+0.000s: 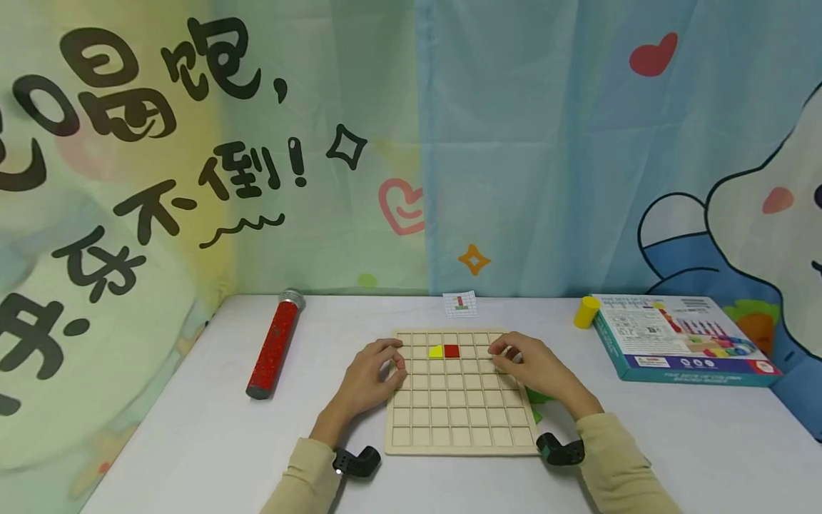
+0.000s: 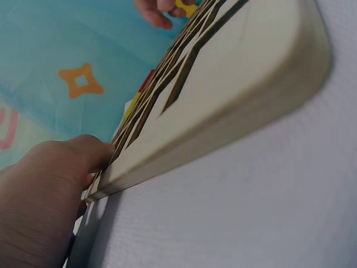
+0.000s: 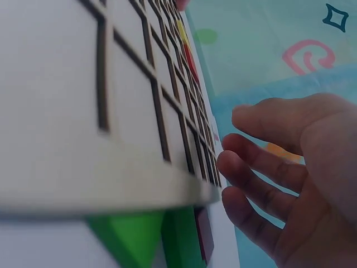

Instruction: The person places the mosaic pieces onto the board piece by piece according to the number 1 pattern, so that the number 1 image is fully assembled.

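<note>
Left hand (image 1: 372,375): at board's (image 1: 440,416) left edge
Right hand (image 1: 531,364): at board's right
Tiles (image 1: 452,350): on board
Box (image 1: 681,341): right of board

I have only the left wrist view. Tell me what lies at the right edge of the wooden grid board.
Observer: Green pieces, partly hidden by the wooden grid board.
Operator: Report whether the right hand holds a piece.
Observer: The right wrist view shows no piece in the right hand.
Operator: Now tell me what sits farther right on the table.
Observer: A teal-edged box, with a yellow cylinder next to its far left corner in the head view.
</note>
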Tool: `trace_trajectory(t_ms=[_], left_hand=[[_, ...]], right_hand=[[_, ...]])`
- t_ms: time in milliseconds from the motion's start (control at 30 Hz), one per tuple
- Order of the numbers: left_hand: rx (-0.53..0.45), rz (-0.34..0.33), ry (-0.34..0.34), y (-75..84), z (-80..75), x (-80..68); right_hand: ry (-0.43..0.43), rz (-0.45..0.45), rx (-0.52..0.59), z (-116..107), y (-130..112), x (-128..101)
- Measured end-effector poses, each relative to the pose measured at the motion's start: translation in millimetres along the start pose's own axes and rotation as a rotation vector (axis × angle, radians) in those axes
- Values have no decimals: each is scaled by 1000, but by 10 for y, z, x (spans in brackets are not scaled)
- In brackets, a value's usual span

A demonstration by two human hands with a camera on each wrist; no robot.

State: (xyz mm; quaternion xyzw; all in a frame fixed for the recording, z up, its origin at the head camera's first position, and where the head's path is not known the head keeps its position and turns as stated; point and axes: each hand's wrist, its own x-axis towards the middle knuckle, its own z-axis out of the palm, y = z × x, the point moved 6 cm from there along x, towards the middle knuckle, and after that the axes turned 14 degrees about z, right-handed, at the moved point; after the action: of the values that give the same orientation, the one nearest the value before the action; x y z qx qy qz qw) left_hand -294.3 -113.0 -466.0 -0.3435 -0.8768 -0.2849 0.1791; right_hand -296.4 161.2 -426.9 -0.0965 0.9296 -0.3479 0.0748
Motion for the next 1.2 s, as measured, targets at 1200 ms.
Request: trace_trajectory(t_ms=[1200], left_hand=[[-9,3,10,20,-21,10]], right_hand=[[28,119,-151,-323,493,-375]])
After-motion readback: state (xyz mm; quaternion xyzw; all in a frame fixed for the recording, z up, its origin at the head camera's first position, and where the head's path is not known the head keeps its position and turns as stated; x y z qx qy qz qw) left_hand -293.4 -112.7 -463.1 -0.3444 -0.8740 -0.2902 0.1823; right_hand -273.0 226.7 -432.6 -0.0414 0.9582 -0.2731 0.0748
